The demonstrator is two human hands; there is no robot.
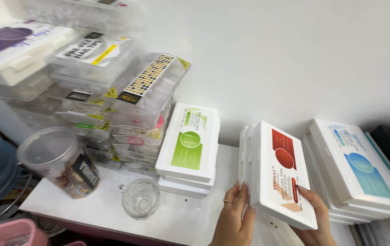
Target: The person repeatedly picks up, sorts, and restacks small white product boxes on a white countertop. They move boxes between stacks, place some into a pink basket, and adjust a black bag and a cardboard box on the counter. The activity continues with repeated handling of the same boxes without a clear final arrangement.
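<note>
While the red-labelled white box [280,175] is held tilted on its long edge above the bench [181,218], a slip is the likeliest trouble: its plastic looks smooth and hard, and it is gripped only near its lower end. The left hand [232,218] is pressed flat against the near side wall, fingers together, a ring on one of them; the right hand [313,218] is cupped under the lower corner, fingers wrapped on the lid edge. A second white box appears to be sandwiched behind the first, though this cannot be told for certain; if so, it could slide out sideways, since nothing visibly clamps it.

Just to the right, the blue-labelled white boxes [359,168] are stacked leaning, and could be knocked further over by a swing of the held box. To the left, near but apart, the green-labelled white boxes [189,146] lie flat in a neat pile of rectangular, rounded-corner cases.

Further out, a small clear glass cup [140,198] with a faceted wall stands near the bench's front edge and could be tipped. A clear round jar [60,164] with a translucent lid leans beside it. Behind, clear compartment cases [126,100] are heaped unevenly against the white wall, and the heap looks prone to sliding.
</note>
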